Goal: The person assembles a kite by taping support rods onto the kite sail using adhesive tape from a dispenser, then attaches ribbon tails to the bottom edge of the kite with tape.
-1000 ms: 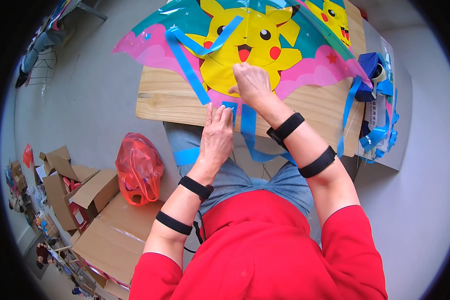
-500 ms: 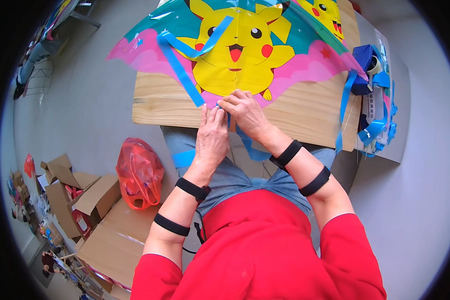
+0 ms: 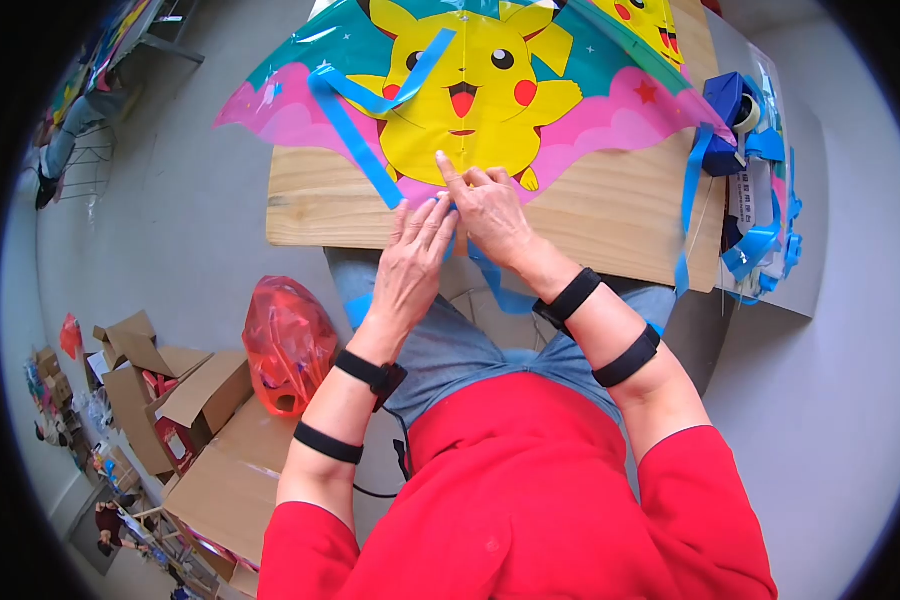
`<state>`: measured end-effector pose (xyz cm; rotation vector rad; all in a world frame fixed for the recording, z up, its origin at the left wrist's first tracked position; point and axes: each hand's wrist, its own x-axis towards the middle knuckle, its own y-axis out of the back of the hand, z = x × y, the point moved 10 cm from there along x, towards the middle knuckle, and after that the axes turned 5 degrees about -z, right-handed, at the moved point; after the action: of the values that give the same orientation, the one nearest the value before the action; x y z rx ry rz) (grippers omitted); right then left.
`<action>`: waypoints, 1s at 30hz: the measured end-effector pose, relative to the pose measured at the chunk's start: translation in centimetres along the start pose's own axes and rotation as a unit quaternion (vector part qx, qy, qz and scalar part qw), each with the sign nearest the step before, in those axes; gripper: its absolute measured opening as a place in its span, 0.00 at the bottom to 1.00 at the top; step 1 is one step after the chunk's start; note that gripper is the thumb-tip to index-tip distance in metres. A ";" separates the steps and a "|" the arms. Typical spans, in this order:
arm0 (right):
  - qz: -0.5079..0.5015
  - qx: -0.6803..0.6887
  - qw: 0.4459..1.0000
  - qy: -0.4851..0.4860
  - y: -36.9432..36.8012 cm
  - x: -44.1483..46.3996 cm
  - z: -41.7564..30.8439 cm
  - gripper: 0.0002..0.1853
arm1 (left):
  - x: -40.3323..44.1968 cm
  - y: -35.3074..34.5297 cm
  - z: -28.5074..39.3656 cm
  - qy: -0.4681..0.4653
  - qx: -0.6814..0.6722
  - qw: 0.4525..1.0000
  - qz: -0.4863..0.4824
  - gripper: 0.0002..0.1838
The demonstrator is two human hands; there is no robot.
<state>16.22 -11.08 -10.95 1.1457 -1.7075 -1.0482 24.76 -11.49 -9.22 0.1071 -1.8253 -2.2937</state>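
Observation:
A kite (image 3: 560, 130) printed with a yellow cartoon character on teal and pink film lies over the wooden table. My left hand (image 3: 410, 255) rests at its lower edge, fingers stretched out and close together over a blue strip. Beside it, my right hand (image 3: 495, 215) has its index finger extended onto the yellow print, the other fingers bent; I see nothing held in it. A folded blue ribbon (image 3: 355, 135) lies across the kite's left half, its lower end near my left fingertips. Another length of blue ribbon (image 3: 495, 285) hangs below the table edge.
At the table's right stand a blue tape dispenser (image 3: 725, 105) and a box with blue ribbons. The wooden table (image 3: 620, 215) ends just above my lap. Left on the floor are a red plastic bag (image 3: 288, 345) and cardboard boxes (image 3: 205, 395). A person appears far lower left.
My right hand has shifted from a bent-finger hold at the kite's lower edge to an extended index finger higher on the print. My left fingers have flattened at the edge.

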 end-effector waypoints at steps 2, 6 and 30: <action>-0.025 0.015 0.999 -0.015 -0.4 -0.2 0.2 0.32 | -0.6 -1.8 0.1 -0.030 -0.022 0.999 -0.030 0.24; -0.059 0.050 0.996 -0.042 -0.8 0.2 0.9 0.33 | -2.5 -1.8 0.2 -0.049 -0.042 0.996 -0.058 0.27; -0.053 -0.021 0.998 0.005 1.6 -6.6 0.6 0.31 | 0.7 -2.7 -0.4 0.081 -0.006 0.994 -0.077 0.41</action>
<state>16.96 -4.32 -10.77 1.2233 -1.6239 -1.1358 23.88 -11.46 -11.91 0.4329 -1.7793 -2.3188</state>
